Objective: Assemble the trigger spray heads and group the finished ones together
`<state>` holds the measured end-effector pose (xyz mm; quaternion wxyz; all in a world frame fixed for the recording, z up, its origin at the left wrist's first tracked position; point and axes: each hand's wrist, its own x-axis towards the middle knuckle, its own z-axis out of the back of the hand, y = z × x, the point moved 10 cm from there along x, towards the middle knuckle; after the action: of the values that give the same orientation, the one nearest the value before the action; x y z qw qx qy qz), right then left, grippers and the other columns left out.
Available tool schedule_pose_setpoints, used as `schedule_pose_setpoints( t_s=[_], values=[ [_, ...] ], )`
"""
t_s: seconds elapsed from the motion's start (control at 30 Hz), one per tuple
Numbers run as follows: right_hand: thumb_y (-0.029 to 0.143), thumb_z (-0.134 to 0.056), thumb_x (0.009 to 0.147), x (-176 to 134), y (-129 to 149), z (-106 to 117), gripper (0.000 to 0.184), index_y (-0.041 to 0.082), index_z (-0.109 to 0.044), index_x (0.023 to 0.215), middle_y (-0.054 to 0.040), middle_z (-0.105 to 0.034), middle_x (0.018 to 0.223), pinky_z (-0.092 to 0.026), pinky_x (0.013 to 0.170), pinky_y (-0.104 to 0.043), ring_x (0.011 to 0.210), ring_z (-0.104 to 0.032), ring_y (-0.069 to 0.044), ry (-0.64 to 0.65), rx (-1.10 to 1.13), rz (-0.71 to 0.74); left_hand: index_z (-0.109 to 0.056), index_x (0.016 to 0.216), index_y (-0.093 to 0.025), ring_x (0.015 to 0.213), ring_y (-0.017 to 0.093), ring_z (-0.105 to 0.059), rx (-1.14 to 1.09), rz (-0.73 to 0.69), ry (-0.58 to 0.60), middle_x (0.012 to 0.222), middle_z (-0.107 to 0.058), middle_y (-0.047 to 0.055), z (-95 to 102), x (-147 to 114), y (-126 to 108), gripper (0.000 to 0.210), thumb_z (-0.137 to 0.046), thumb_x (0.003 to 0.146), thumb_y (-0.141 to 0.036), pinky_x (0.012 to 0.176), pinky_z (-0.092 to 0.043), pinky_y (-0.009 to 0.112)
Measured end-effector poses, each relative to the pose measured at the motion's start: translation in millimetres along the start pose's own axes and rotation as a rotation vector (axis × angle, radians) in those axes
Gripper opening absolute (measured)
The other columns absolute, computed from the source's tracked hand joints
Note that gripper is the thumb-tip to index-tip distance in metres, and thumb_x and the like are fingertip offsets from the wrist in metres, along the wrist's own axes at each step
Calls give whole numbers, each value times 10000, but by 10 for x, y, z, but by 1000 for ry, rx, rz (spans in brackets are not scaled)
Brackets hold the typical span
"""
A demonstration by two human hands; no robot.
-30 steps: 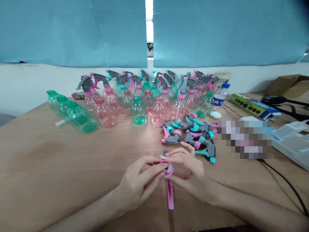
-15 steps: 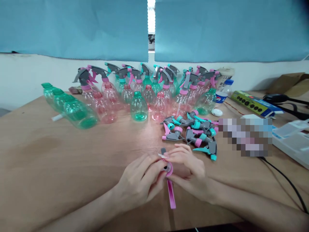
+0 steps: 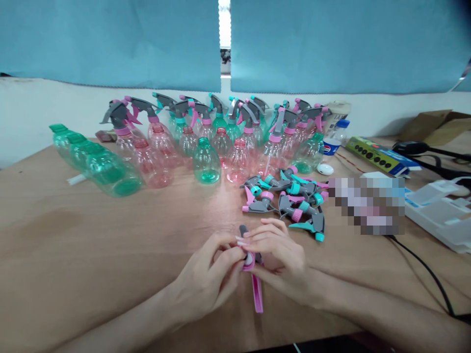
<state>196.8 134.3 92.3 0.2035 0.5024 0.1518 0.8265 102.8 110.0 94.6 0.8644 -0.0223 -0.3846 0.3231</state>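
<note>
Left hand [image 3: 206,274], right hand [image 3: 282,255] — fingers closed on pink-and-grey plastic spray head [image 3: 257,294] — steady its round pink collar [image 3: 249,266], pinch lightly.

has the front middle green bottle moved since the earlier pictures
No: the green bottle keeps its place beside the red bottle on its right, slightly left of the bright gap; the whole view has shifted slightly.

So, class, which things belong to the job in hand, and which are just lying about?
Likely job:
spray head held by left hand and right hand
loose spray heads
spray bottles

Likely lying about:
cardboard box
blue-capped bottle
green-blue box
</note>
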Motion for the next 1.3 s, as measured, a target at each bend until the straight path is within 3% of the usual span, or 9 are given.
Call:
schedule_pose_setpoints(
  t_s=[0.3,0.6,0.77,1.03,1.3],
  values=[
    [250,-653,837,-17,-122,-1,200,228,-590,1026,-19,-722,961,-392,981,-410,916,-669,-174,16,-6,-80,-555,1086,-148,840,143,-595,8,36,-12,972,-554,83,42,-21,82,222,-481,885,-88,681,-557,224],
    [260,-636,850,7,-130,-2,192,228,-604,1037,-20,-725,924,-429,952,-431,897,-669,-180,39,7,-75,-605,1094,-144,878,181,-577,170,-89,-28,969,-587,91,94,-4,-3,274,-487,854,-80,703,-550,296],
    [253,-645,843,16,-112,-43,210,212,-601,1045,-26,-722,930,-469,907,-408,913,-663,-181,74,64,-48,-611,1046,-151,842,171,-584,139,-138,12,902,-608,76,118,54,-33,240,-488,858,-66,676,-551,276],
    [263,-648,841,12,-140,-36,223,224,-598,1054,-26,-716,929,-471,884,-415,897,-661,-187,43,75,-83,-607,1049,-170,868,148,-568,-60,116,70,965,-551,70,41,26,150,256,-448,883,-59,701,-533,238],
    [275,-651,843,-26,-121,-63,217,224,-584,1043,-14,-720,928,-421,927,-411,897,-667,-179,59,36,-79,-557,1021,-174,913,157,-556,-143,190,67,981,-514,58,-21,-32,171,190,-508,854,-96,816,-521,274]
  ],
)
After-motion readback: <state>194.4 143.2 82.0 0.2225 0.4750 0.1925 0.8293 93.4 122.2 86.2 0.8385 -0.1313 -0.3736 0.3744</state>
